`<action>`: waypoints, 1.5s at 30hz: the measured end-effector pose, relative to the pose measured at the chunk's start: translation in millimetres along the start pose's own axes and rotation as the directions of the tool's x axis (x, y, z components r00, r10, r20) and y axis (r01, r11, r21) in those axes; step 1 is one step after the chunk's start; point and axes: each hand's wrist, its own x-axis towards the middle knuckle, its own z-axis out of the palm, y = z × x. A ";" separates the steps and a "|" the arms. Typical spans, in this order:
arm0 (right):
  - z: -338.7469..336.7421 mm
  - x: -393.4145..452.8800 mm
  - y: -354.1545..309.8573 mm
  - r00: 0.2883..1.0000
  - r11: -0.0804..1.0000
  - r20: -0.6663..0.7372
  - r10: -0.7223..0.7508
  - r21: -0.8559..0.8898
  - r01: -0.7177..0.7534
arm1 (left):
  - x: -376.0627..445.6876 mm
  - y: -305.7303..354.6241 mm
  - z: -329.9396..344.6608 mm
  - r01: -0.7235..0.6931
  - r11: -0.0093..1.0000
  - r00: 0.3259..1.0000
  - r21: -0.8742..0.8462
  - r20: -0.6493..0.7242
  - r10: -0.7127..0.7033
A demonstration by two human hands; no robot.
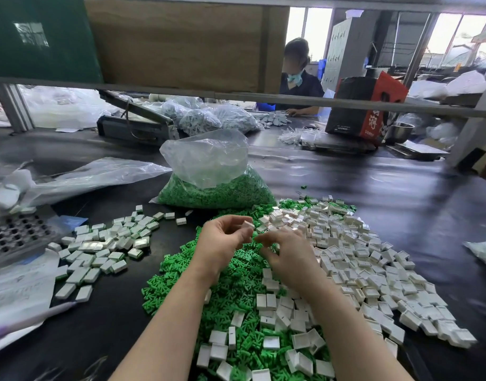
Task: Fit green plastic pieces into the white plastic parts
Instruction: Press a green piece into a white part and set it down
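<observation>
Loose green plastic pieces [181, 281] heaped mid-table. White plastic parts [373, 259] spread right of them, some lying on the green.

A dark, slightly glossy surface [373, 188] carried everything. Loose green plastic pieces [181, 287] lay heaped at its near middle, mixed toward the right with a wide spread of white plastic parts [373, 265]. A separate group of white parts with green showing at their edges [104, 243] sat to the left. Behind the heap stood a clear bag of green pieces [217, 188], its top open. An empty-looking clear plastic bag [93, 177] lay flat at the left, near a perforated metal tray [16, 237] and printed paper sheets [19, 292]. A black-and-red carton [365, 108] stood far back.
</observation>
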 end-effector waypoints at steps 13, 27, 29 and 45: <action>2.9 0.7 2.6 0.996 0.996 -0.085 0.012 0.089 -0.004 | -0.5 0.0 -4.4 0.111 0.973 0.991 -0.202 0.101 -0.093; -11.1 -3.0 -0.9 0.983 0.455 -0.098 0.158 0.890 0.015 | -0.4 -1.0 -7.0 0.164 0.954 0.981 -0.253 0.140 -0.131; -12.0 -3.5 -1.2 0.987 0.422 -0.075 0.145 0.907 0.007 | -0.4 -1.1 -6.3 0.173 0.947 0.980 -0.270 0.139 -0.139; -12.3 -4.6 -2.2 0.991 0.449 -0.101 0.086 0.892 0.051 | 4.2 -4.8 -4.3 0.215 0.865 0.972 -0.453 0.185 -0.145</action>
